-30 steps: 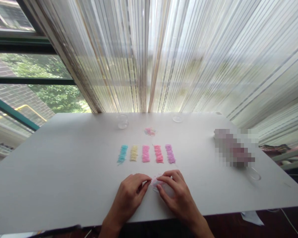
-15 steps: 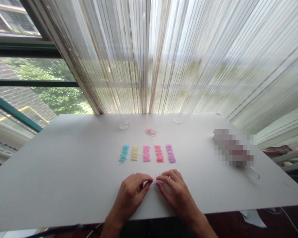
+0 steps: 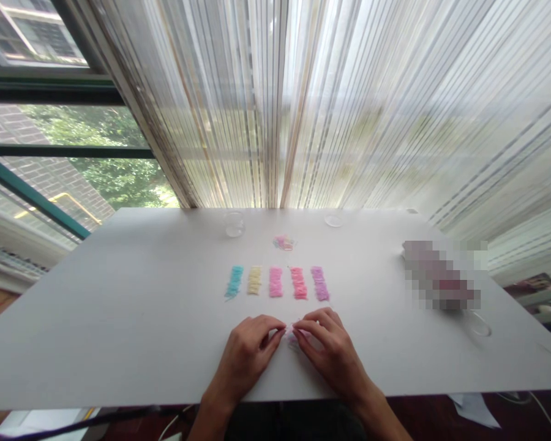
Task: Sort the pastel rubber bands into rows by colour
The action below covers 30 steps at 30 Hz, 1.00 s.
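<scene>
My left hand [image 3: 252, 349] is closed in a pinch, thumb and index tip together low over the table. Facing it, my right hand [image 3: 333, 349] also pinches; whatever is between either hand's fingertips is too small to make out. Under and beside the right fingertips lies a small pile of pale pink and clear thin loops [image 3: 294, 339], partly hidden by that hand. Beyond the hands, small coloured bands lie in separate rows: blue [image 3: 234, 282], yellow [image 3: 254, 280], pink [image 3: 275, 282], coral [image 3: 298, 283] and purple [image 3: 320, 283].
Behind the rows sits a mixed pile of coloured loops [image 3: 283, 242]. A clear round container [image 3: 234, 225] and a clear lid [image 3: 333, 221] stand near the back edge. A blurred-out pouch-like object [image 3: 441, 275] with a strap loop [image 3: 479, 323] lies on the white table [image 3: 119, 318] at right.
My right thumb and index finger have come together, where they were slightly apart. The left hand keeps its pinch. The whole view has shifted a little; the rows look the same.
</scene>
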{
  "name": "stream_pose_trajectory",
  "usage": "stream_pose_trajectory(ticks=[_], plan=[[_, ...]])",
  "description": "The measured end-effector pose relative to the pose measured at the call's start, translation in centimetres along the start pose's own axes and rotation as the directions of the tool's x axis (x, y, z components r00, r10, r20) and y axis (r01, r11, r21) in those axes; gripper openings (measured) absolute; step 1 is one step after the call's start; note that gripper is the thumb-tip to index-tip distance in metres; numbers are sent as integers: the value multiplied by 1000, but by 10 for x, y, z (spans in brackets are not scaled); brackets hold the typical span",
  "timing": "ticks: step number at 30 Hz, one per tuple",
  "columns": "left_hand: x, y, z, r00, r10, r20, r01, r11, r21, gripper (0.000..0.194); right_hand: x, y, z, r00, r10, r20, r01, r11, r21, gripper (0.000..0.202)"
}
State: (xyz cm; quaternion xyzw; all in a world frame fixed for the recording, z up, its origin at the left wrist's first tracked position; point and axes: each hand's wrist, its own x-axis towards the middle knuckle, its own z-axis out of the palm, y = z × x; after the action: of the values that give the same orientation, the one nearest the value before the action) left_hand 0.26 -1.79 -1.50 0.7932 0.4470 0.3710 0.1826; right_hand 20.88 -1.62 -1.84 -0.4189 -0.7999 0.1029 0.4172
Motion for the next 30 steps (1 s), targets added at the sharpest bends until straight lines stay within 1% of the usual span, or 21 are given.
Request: stream_pose_trajectory(ticks=[4, 6, 10, 13, 18, 22, 25, 30], plan=[[3, 2, -3, 1000, 23, 12, -24, 994, 103, 10, -1, 0, 2, 1000, 9, -12, -9, 1000, 12, 14], [7, 0, -7, 999, 23, 25, -27, 982, 185, 12, 0, -1, 2, 999, 33, -24, -33, 999, 16, 13], [19, -7, -15, 1000, -13, -6, 14, 930, 366, 13, -1, -3, 0, 994, 91, -56, -90, 996, 25, 13], [27, -11, -17, 999, -30, -29, 40, 905, 423, 12, -1, -4, -3, 988, 138, -66, -135, 990, 47, 13], [34, -14, -14, 998, -29, -57, 53, 884, 465, 10, -1, -4, -5, 982, 170, -78, -165, 984, 67, 13], [36, -16, -12, 998, -58, -40, 70, 878, 473, 8, -2, -3, -4, 982, 174, -79, -168, 983, 76, 13], [37, -19, -10, 996, -82, -30, 86, 885, 458, 8, -2, -2, -4, 981, 180, -69, -174, 981, 88, 13], [35, -24, -9, 992, -107, -73, 127, 912, 390, 5, 0, -2, -4, 982, 183, -55, -176, 979, 105, 13]])
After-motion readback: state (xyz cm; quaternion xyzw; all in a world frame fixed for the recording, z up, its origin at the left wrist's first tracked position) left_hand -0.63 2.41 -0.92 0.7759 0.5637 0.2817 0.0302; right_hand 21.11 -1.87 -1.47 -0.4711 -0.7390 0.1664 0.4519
